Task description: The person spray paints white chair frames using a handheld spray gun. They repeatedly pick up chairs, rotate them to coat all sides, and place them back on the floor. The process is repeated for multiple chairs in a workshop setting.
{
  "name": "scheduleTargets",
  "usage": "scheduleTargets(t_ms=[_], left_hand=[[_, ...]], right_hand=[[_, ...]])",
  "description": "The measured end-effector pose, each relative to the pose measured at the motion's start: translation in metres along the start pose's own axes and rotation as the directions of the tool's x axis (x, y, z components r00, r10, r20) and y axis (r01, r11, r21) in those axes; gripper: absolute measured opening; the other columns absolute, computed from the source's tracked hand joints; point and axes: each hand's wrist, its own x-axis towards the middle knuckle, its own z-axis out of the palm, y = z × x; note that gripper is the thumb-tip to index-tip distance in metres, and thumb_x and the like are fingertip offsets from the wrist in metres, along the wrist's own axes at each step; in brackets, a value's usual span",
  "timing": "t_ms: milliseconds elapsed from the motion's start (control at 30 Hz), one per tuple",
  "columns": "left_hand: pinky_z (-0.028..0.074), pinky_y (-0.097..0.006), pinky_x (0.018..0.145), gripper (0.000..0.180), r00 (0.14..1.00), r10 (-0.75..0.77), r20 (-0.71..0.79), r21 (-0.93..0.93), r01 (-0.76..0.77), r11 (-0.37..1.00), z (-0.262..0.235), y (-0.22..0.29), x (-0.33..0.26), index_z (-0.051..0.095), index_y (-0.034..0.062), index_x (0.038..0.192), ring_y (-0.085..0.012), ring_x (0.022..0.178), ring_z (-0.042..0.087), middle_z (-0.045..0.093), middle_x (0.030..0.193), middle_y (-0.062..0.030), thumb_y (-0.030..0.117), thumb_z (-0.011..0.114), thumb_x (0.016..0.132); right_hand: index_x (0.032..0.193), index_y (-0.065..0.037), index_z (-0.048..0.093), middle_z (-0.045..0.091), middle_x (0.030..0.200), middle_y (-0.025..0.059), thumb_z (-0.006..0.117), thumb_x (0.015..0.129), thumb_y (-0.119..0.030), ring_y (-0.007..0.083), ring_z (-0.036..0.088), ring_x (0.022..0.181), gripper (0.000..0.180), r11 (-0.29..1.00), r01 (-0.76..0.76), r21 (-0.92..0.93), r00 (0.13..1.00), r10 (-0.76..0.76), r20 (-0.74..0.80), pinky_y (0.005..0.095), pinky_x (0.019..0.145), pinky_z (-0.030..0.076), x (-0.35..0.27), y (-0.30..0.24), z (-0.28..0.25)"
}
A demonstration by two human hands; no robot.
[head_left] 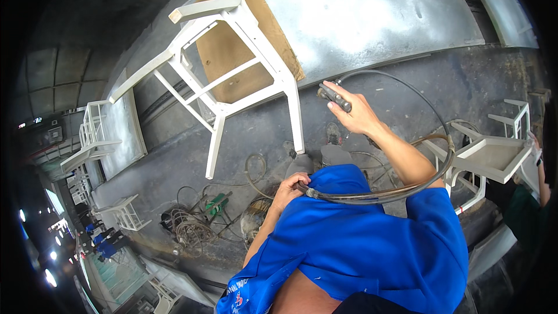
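My right hand (357, 115) is wrapped around a dark spray gun (336, 97), with a thin black hose (415, 89) looping from it out past my forearm. Close to my waist, my left hand (288, 191) grips a bundle of hoses (372, 196) that runs across the front of my blue shirt. Ahead and to the left is a white chair frame (251, 39), tilted in view, its legs pointing different ways. Behind it lies a brown board (273, 26). The gun is to the right of the frame, apart from it.
A pale metal sheet (360, 11) stretches across the far side. Tangled hoses (189, 225) and a green tool (217, 204) lie on the floor to the left. More white chair frames stand at left (125, 212) and right (494, 154). Part of another person shows at the right edge.
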Motion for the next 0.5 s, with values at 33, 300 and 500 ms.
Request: scheduleTargets(t_ms=[33,300,500], left_hand=[[0.047,-0.033,0.101,0.034,1.000,-0.009,-0.013,0.013,0.009,1.000,0.000,0.000,-0.002,0.065,0.0046,0.101,-0.0213,0.122,0.059,0.068,0.115,-0.0050,-0.015,0.061,0.073],[0.045,-0.037,0.107,0.039,0.998,0.006,-0.061,-0.031,-0.007,0.999,-0.001,-0.004,-0.008,0.066,0.0026,0.100,-0.0256,0.125,0.060,0.071,0.113,-0.0066,-0.016,0.060,0.066],[0.044,-0.036,0.109,0.039,0.998,-0.012,-0.058,-0.005,0.011,1.000,-0.007,-0.005,-0.008,0.069,0.0014,0.101,-0.0255,0.124,0.061,0.071,0.116,-0.0083,-0.014,0.064,0.065]], right_hand=[[0.151,-0.017,0.052,0.066,0.135,0.0228,0.065,0.099,-0.021,0.0423,0.065,0.121,0.054,1.000,-0.012,-0.004,1.000,0.012,0.003,0.0417,0.100,0.052,0.004,-0.001,0.000],[0.148,-0.016,0.054,0.067,0.134,0.0212,0.064,0.099,-0.020,0.0390,0.065,0.123,0.050,0.978,0.200,0.051,0.970,-0.191,-0.152,0.0415,0.103,0.052,0.046,-0.047,-0.011],[0.147,-0.011,0.056,0.075,0.118,0.0179,0.064,0.099,-0.019,0.0236,0.074,0.102,0.050,0.920,0.370,0.130,0.913,-0.334,-0.232,0.0343,0.092,0.055,0.061,-0.067,-0.019]])
